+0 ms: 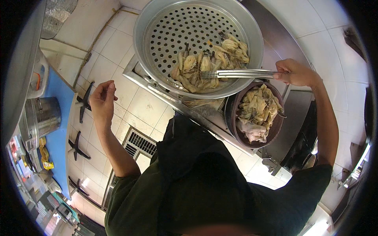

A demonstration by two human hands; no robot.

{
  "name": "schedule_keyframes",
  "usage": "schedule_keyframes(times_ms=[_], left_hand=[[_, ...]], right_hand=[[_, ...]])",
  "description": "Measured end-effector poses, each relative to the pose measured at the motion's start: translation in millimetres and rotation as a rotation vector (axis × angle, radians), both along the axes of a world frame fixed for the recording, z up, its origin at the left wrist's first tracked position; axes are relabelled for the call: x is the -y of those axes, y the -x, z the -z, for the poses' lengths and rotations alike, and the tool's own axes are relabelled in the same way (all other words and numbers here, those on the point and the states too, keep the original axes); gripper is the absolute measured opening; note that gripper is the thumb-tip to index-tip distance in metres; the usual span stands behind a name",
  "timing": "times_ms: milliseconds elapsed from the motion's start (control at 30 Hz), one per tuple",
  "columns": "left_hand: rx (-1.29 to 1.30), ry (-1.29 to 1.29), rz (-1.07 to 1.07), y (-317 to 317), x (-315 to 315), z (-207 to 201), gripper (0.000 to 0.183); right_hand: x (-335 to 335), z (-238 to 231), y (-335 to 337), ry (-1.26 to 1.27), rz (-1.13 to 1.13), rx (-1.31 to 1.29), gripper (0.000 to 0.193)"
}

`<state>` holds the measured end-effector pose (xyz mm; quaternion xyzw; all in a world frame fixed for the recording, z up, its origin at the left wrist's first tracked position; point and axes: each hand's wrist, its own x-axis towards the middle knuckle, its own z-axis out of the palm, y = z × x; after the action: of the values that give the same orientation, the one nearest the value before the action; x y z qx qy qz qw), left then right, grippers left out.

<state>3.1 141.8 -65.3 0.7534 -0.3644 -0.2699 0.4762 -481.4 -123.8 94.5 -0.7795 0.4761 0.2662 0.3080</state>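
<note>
My right hand [294, 72] is closed round the end of long metal tongs [242, 74], which reach left over a wide perforated metal steamer pan [173, 29]. Their ridged tip rests on or just above pale plucked birds [199, 67] heaped along the near right part of the pan; I cannot tell whether the tongs pinch one. More pale birds [258, 108] fill a round brown basket [280, 128] below my right hand. My left hand [103, 100] hangs free above the floor, left of the pan, its fingers loosely curled and nothing in them.
The pan and basket stand on a metal counter [212, 112]. At left a blue-topped table [63, 112] carries a metal pot [49, 115] and a yellow packet [48, 165]. Black table feet [80, 146] and a floor grate [140, 141] lie on the tiled floor.
</note>
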Motion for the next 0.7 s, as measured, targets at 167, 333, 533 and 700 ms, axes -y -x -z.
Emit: schedule_keyframes(times_ms=[167,333,533,700], left_hand=[[-0.033,0.013,-0.059,2,-9,9,0.026],[-0.034,0.061,-0.003,14,-1,-1,0.026],[0.0,0.078,0.083,43,6,-25,0.023],[-0.136,0.251,0.161,95,1,-57,0.022]], right_hand=[[8,35,-10,-0.142,0.056,0.265,0.042],[8,73,-51,-0.204,0.085,0.43,0.034],[0,75,-74,-0.3,0.178,0.485,0.023],[-26,78,-55,-0.309,0.352,0.668,0.021]])
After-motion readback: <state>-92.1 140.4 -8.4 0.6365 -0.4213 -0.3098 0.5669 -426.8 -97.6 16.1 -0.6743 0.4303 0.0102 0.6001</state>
